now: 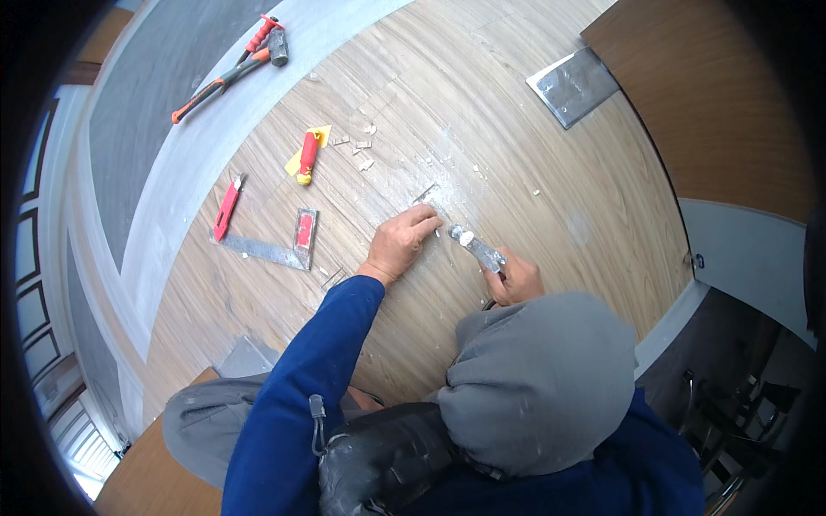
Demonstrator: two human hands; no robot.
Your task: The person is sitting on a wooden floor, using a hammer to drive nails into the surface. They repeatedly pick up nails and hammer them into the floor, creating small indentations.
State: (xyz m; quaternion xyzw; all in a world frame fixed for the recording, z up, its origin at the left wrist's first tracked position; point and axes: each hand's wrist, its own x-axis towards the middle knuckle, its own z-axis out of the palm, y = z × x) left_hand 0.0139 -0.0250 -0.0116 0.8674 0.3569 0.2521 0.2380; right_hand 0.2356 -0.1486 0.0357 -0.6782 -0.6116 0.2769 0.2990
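Note:
My left hand (403, 240) is low over the wood-grain floor (555, 213), fingertips pinched on a small thin piece (437, 233), too small to name surely. Just beyond the fingers lies a narrow slot (426, 193) in the floor, with white dust and chips around it. To the right, my right hand (516, 278) grips a claw hammer, its dusty metal head (477, 248) pointing towards my left fingertips without touching them. The hammer's handle is mostly hidden by the hand and my knee.
On the left lie a red utility knife (227, 208), a try square (264, 251) and a red-handled tool (308, 155) on a yellow piece. Farther off are a sledgehammer (226, 80) and a red-gripped chisel (261, 35). A dark plate (575, 87) lies by the wooden panel (716, 97).

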